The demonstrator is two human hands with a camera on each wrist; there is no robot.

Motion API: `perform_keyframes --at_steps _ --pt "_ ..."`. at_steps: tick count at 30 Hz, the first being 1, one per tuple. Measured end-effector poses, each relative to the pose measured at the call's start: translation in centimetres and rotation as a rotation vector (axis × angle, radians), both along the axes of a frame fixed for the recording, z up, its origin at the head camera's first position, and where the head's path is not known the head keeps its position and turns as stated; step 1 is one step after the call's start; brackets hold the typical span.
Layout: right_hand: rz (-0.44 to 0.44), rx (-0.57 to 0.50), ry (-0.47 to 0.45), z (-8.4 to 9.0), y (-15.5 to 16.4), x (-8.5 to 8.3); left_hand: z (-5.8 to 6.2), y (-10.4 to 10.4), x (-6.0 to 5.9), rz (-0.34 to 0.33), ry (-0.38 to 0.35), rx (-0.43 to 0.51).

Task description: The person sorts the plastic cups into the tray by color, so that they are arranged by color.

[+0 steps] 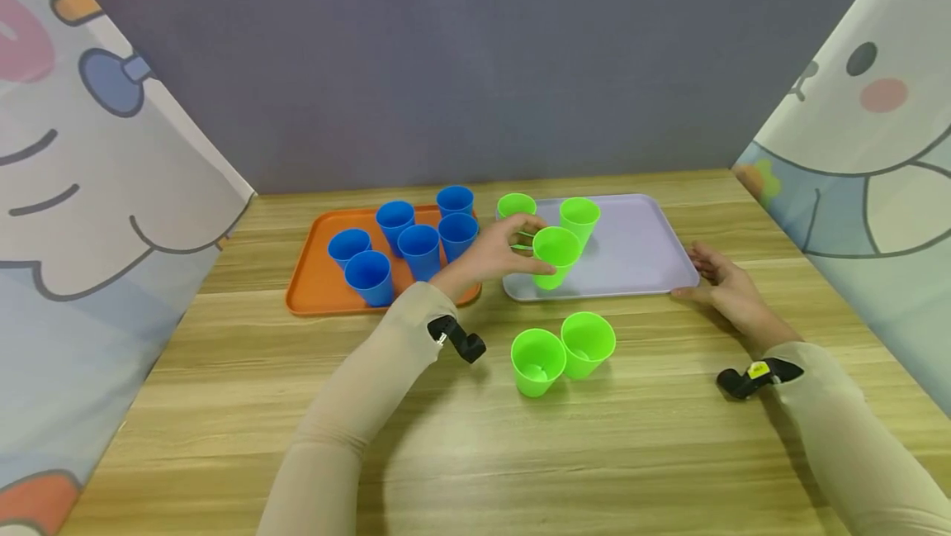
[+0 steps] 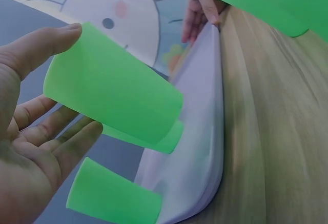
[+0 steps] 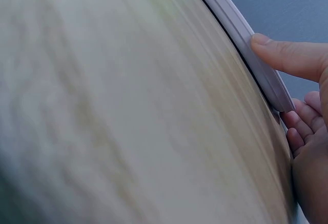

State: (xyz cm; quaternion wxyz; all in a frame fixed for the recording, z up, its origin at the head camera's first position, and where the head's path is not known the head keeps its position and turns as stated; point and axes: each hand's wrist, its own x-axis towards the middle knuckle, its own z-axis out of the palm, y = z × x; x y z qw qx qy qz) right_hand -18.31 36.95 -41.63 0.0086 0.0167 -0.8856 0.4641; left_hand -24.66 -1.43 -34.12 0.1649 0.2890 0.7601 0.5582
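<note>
On the lilac tray, the left hand grips one of three green cups; the right hand pinches its rim.

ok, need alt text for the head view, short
A person's left hand grips a green cup at the front of a lilac tray that holds two more green cups, while the right hand holds the tray's right corner. Two green cups stand on the wooden table in front; six blue cups fill an orange tray at left.
</note>
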Motion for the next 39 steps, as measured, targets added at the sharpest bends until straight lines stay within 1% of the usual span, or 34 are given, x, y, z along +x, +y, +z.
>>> perform_keyframes --at_steps 4,9,13,17,22,27,30,34,39 --pt "-0.009 0.0 -0.01 0.1 0.0 0.1 -0.2 0.9 -0.4 -0.001 0.013 -0.014" --pt "-0.007 -0.046 -0.002 0.0 -0.1 0.3 -0.5 2.0 -0.8 -0.026 0.018 -0.018" --pt "-0.007 -0.073 0.009 -0.2 -0.2 0.2 -0.6 2.9 -0.8 -0.051 0.019 -0.02" --pt "-0.014 -0.088 -0.001 -0.3 -0.2 0.2 -0.7 3.7 -0.7 -0.061 0.039 -0.045" --pt "-0.016 -0.083 -0.016 -0.2 -0.1 0.2 -1.0 4.8 -0.9 -0.082 0.046 -0.046" --pt "-0.016 -0.03 -0.019 -0.2 0.0 0.1 -1.2 5.9 -1.1 -0.116 0.046 -0.036" --pt "-0.018 -0.019 -0.021 -0.2 0.0 0.1 -1.3 6.5 -1.1 -0.129 0.041 -0.045" --pt "-0.019 -0.047 -0.03 -0.2 0.0 0.1 -1.3 7.3 -1.2 -0.124 0.038 -0.062" --pt "-0.013 -0.033 -0.019 -0.2 0.0 0.1 -1.5 7.8 -1.5 -0.107 0.038 -0.087"
